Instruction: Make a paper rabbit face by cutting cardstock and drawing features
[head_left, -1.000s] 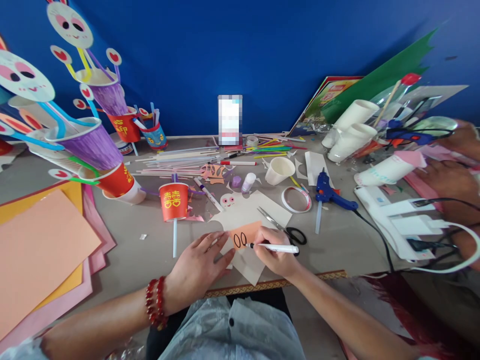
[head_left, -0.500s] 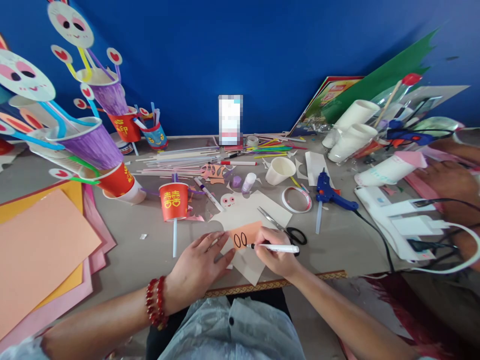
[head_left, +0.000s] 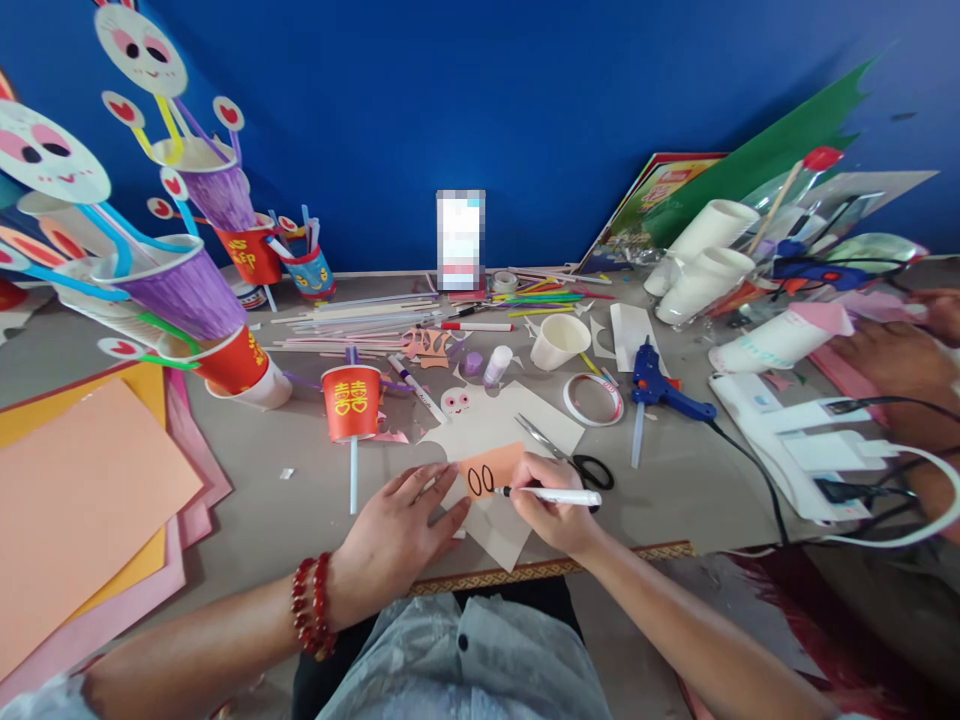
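Note:
My right hand [head_left: 553, 498] pinches a white marker [head_left: 562, 496], its dark tip on a small orange piece of paper [head_left: 512, 463]. Two black ovals are drawn side by side on that paper. With fingers apart and flat, my left hand [head_left: 409, 525] presses at the paper's left edge. Beneath lies a larger white sheet [head_left: 510, 550], partly covered. Scissors [head_left: 595, 471] with black handles rest on its right side, close to my right hand. A small white cutout face [head_left: 455, 402] with pink cheeks lies at the sheet's top left.
A red paper cup [head_left: 352, 403] on a straw stands left of the sheet. To the right are a tape roll [head_left: 592, 399], a blue glue gun [head_left: 666, 390] and a power strip [head_left: 784, 450]. Tall cup figures [head_left: 180, 290] stand left. Another person's hand [head_left: 874, 350] is at far right.
The marker's back end has shifted very slightly to the right. The red cup sits a touch further right. At far right, another person's hand has moved a little. My left hand stays put.

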